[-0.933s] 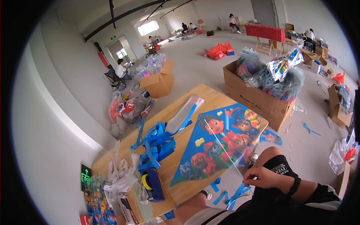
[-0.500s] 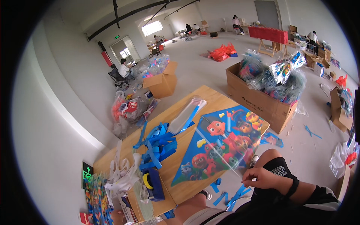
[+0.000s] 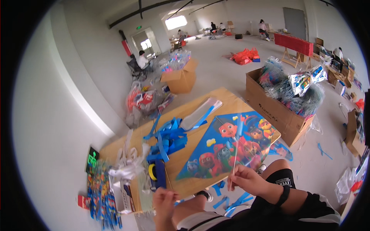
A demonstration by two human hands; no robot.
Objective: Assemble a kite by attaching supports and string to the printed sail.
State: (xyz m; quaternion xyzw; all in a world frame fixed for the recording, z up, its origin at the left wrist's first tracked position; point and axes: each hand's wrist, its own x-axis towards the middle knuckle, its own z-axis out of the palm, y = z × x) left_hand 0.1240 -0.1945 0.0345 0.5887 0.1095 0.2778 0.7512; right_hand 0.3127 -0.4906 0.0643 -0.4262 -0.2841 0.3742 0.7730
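Note:
My right hand (image 3: 248,180) is closed in a pinch on a thin pale rod (image 3: 234,156). The rod stands nearly upright, with a blue piece (image 3: 239,128) at its top. Behind it a blue kite (image 3: 210,166), printed with cartoon characters, lies flat on the wooden table (image 3: 221,96). At the table's near edge my left hand (image 3: 165,201) is raised, somewhat blurred, its fingers pressed together; what they hold, if anything, is too small to make out. Nearest to it is a blue tape dispenser (image 3: 160,176) with a yellow core.
Tangled blue strips (image 3: 169,138), clear sleeves (image 3: 200,114) and white plastic bags (image 3: 129,163) cover the table's left part. Colourful printed pieces (image 3: 102,196) hang at its left end. Filled cardboard boxes (image 3: 269,109) stand beyond. People sit working far off.
My left hand has come up from beside the white box to the table's near edge. My right hand has moved left, and its rod now stands steeper. The view has shifted.

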